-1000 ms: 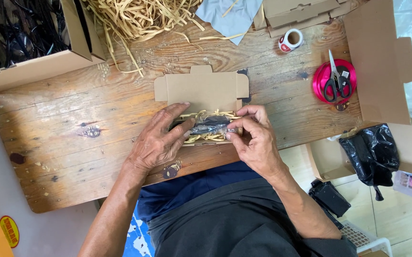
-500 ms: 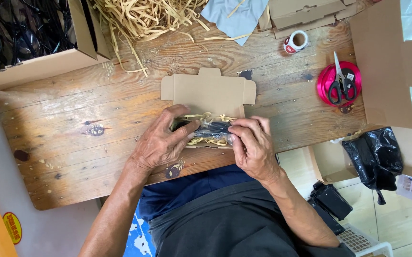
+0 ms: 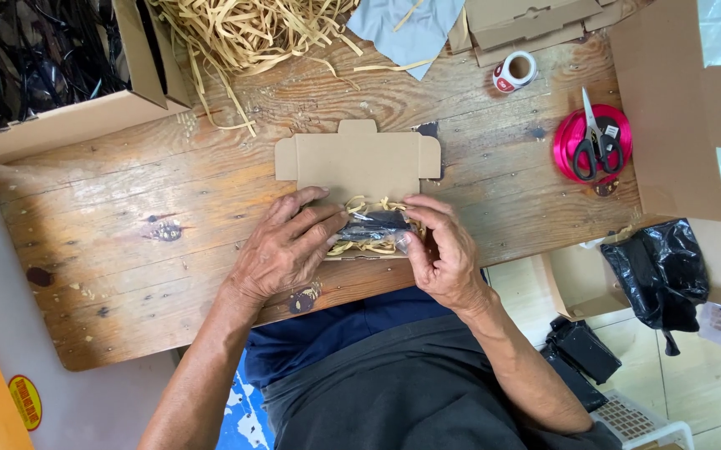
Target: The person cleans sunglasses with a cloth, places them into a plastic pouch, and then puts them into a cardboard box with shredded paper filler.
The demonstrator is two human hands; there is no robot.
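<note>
Seen from the head camera, at the surface's near edge, the left hand (image 3: 287,247) and right hand (image 3: 444,250) still press a dark wrapped item (image 3: 375,223) into the straw-lined cardboard box (image 3: 359,162), little changed.

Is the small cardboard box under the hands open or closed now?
Open. The lid flap of the small cardboard box lies flat on the wooden table, away from the person, and the straw filling and dark packet inside remain visible.

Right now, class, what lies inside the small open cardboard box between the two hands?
Inside the cardboard box: straw-coloured shredded paper and a dark plastic-wrapped item. The left hand and right hand cover its ends.
</note>
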